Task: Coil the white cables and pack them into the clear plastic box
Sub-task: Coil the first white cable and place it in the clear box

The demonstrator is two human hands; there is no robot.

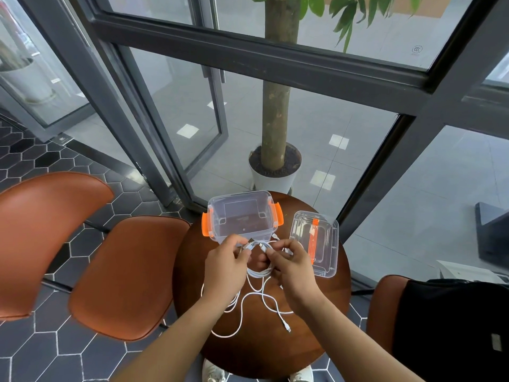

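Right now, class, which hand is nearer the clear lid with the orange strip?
Right. The right hand sits just left of the lid; the left hand is farther left, across the cable coil both hold.

Support: round dark-wood table.
Far side, left of centre: clear plastic box, open top, an orange latch on each end.
Just beside it on the right, apart: clear lid with an orange handle strip.
Near side: white cable in slack loops on the wood, connector free.
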